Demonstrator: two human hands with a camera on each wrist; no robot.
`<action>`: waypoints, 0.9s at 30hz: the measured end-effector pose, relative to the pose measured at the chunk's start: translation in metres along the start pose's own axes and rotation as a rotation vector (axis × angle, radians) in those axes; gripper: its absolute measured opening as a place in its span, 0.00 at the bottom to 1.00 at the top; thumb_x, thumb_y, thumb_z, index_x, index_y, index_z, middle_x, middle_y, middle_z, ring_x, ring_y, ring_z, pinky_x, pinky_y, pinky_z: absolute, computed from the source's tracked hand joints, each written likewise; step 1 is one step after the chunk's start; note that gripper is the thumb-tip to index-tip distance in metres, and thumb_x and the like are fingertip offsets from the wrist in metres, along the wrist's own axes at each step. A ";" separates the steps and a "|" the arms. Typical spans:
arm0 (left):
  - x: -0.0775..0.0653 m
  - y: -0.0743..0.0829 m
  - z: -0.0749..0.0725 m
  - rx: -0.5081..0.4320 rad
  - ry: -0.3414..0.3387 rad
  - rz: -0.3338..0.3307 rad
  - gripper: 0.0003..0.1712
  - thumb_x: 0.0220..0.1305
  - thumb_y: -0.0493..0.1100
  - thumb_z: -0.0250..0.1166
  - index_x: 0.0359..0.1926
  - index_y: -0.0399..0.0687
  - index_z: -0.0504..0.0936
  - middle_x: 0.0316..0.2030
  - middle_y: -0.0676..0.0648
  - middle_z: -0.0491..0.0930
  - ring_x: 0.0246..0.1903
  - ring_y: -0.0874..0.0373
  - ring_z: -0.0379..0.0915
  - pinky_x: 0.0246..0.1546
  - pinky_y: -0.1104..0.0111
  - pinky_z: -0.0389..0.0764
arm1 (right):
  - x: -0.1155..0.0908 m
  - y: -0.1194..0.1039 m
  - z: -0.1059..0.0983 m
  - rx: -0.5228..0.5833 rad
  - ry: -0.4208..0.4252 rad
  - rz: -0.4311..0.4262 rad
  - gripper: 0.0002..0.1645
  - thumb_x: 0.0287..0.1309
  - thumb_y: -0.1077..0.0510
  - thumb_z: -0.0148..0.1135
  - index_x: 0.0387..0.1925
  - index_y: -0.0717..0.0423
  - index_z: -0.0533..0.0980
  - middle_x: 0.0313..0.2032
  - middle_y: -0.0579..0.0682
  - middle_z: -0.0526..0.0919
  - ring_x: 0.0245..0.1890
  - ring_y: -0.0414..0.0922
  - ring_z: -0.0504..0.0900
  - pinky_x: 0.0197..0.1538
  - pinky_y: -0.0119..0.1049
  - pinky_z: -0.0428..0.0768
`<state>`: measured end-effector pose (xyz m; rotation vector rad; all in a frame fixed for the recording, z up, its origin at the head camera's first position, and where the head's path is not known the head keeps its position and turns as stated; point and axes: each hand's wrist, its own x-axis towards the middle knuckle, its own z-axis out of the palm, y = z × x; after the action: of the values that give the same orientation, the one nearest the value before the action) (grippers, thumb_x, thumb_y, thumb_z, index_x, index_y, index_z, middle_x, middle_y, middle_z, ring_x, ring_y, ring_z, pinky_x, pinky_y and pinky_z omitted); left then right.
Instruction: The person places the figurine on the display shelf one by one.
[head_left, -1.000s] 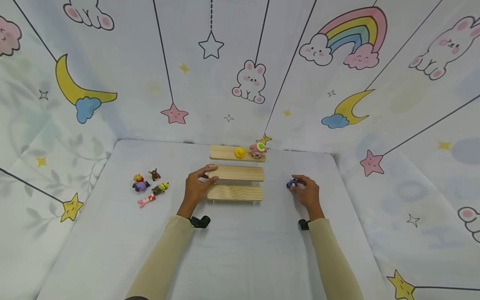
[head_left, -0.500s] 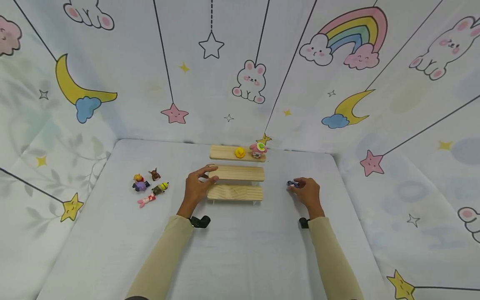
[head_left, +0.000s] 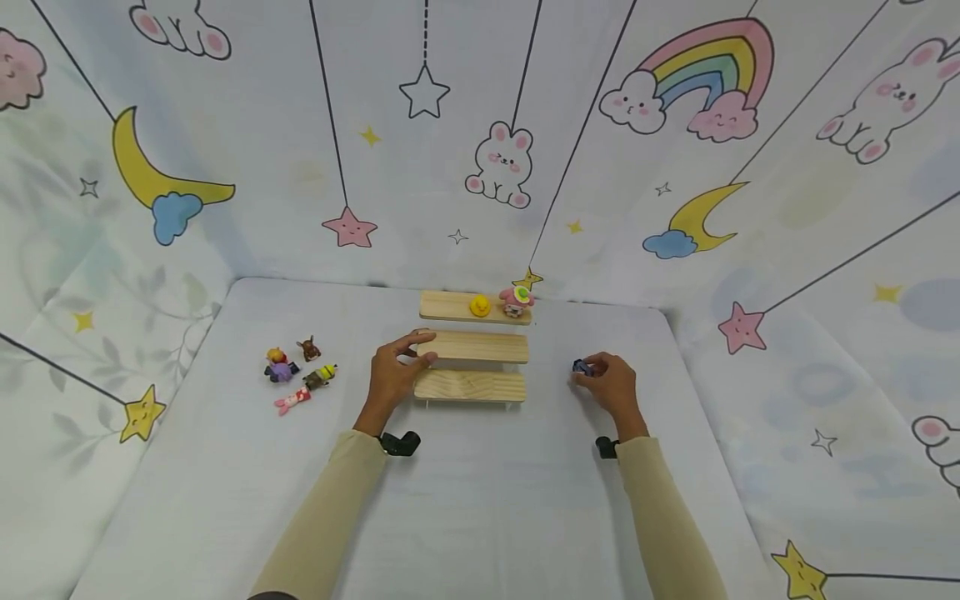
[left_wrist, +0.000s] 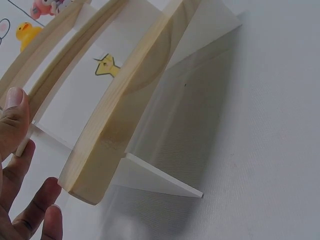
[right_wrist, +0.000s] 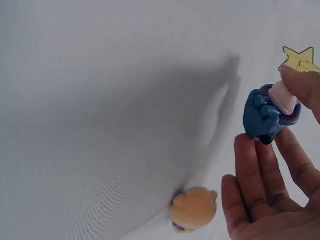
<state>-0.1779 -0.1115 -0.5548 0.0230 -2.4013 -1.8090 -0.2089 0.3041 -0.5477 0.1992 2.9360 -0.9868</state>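
Observation:
At the middle of the table stands a three-tier display shelf with wooden planks on clear supports. My left hand grips the left end of its middle plank; in the left wrist view the thumb lies against that plank. To the right of the shelf, my right hand pinches a small blue toy figurine with a pale pink part between thumb and fingertips. On the top plank sit a yellow rubber duck and a pink figurine.
Several small figurines lie at the table's left: a brown one, a purple one, a yellow-and-brown one and a pink-and-red one. An orange toy rests near the right hand. A printed cloth wall stands behind.
The blue figurine has turned in the right hand's fingers, and that hand has dipped slightly. The left hand keeps its grip on the shelf. The head view shifts slightly.

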 end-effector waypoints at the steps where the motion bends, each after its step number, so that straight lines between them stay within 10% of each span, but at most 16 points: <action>1: 0.000 0.000 0.000 0.002 0.000 0.001 0.21 0.58 0.52 0.74 0.54 0.70 0.85 0.63 0.59 0.77 0.46 0.55 0.76 0.42 0.62 0.78 | -0.001 -0.002 0.000 0.025 0.008 -0.004 0.25 0.52 0.48 0.76 0.49 0.53 0.80 0.43 0.56 0.80 0.44 0.51 0.77 0.43 0.41 0.76; 27: 0.000 0.001 0.000 -0.004 -0.007 0.013 0.21 0.58 0.52 0.73 0.54 0.69 0.85 0.63 0.58 0.77 0.46 0.54 0.76 0.43 0.59 0.77 | -0.025 -0.080 0.008 0.358 0.121 -0.247 0.29 0.49 0.42 0.77 0.52 0.44 0.81 0.46 0.40 0.85 0.49 0.40 0.83 0.56 0.47 0.80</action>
<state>-0.1774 -0.1110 -0.5539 0.0007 -2.3969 -1.8109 -0.1949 0.2334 -0.5044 -0.1022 2.9136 -1.5858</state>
